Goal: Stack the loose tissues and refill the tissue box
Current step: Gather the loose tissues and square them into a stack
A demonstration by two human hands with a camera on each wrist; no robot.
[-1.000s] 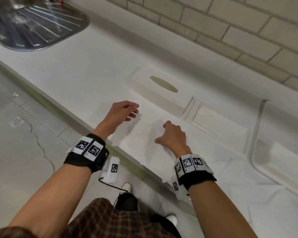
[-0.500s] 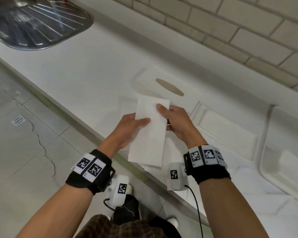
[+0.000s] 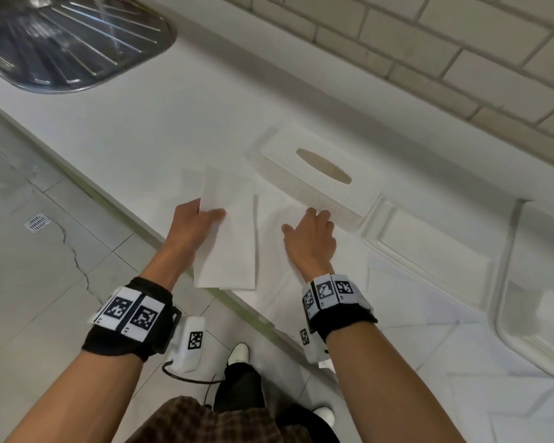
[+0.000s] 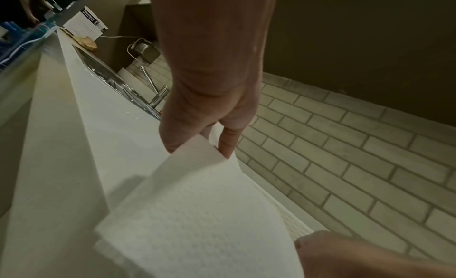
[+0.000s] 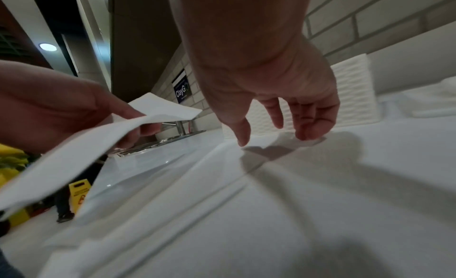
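Your left hand (image 3: 194, 223) pinches a folded white tissue (image 3: 227, 238) near its far end, thumb on top and fingers beneath, holding it clear of the counter (image 3: 135, 123) at the front edge. From the left wrist view the sheet (image 4: 197, 214) shows a fine embossed dot texture and bows upward where the fingers grip it. It is a long, narrow rectangle, and at its near end a second layer peeks out slightly offset, so it may be more than one sheet; the head view is too soft to be sure.

Your right hand (image 3: 311, 238) is lowered over the loose tissues (image 3: 279, 282) spread on the counter, fingers loosely extended and holding nothing. In the right wrist view the fingertips (image 5: 308, 134) come down at a raised tissue corner just in front of the box (image 5: 350, 98); whether they touch it cannot be told.

The box (image 3: 307, 180) is white with a woven-pattern side and an oval slot on top, standing on the counter just beyond your right hand. A white lid (image 3: 429, 251) lies right of it, close by. The tissues on the counter lie flat, overlapping, with visible creases. A steel drainboard (image 3: 71, 43) sits well to the left.
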